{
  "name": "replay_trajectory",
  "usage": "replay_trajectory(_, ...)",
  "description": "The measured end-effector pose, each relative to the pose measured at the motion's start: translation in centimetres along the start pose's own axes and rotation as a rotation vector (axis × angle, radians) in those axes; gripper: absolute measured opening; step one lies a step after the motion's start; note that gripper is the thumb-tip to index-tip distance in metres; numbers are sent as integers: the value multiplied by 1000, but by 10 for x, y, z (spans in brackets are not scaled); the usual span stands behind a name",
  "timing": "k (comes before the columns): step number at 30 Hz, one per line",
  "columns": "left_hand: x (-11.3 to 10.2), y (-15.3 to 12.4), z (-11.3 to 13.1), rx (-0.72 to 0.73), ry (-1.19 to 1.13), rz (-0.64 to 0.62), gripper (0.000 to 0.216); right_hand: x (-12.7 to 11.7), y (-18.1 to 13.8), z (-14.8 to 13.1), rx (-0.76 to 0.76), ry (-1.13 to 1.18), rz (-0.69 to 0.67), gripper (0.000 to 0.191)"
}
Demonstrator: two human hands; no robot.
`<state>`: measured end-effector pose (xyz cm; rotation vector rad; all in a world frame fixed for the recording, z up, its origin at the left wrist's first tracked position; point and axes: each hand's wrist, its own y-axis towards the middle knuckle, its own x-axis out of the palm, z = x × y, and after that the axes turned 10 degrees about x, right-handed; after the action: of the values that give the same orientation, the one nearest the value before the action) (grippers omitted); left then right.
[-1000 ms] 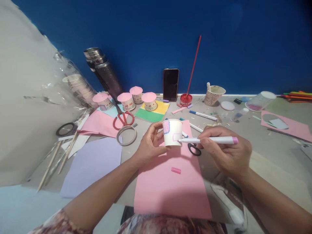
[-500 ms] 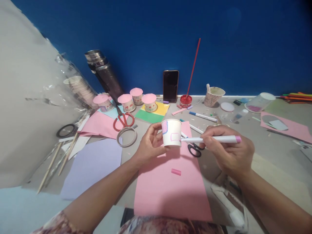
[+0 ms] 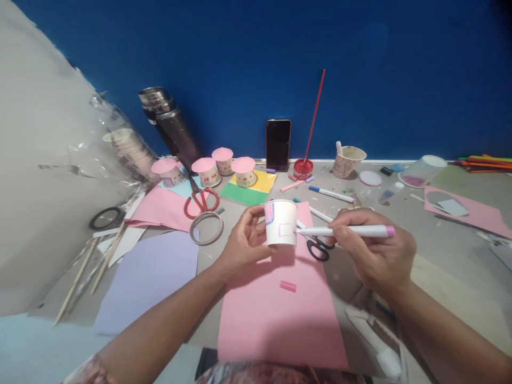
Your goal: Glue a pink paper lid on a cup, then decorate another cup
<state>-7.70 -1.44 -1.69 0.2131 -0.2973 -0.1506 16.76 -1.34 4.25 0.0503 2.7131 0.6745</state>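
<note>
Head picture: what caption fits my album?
Left hand holds a paper cup; right hand holds a marker at its side.

Readable text: none | pink-lidded cups (image 3: 207,173): printed band too small to read | phone (image 3: 278,144): screen dark

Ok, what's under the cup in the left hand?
A pink paper sheet lies below the paper cup, a small pink piece on it. Cup and left hand hide the patch directly beneath. Right hand holds a marker.

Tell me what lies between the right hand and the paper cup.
In the head view, the white marker held by the right hand bridges the gap to the paper cup; black scissors lie just below.
</note>
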Motion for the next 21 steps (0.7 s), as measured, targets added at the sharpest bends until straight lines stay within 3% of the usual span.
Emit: replay_trajectory(21, 2, -1, 1, 9, -41, -11, 72, 0, -1, 4, 64, 27, 18, 15)
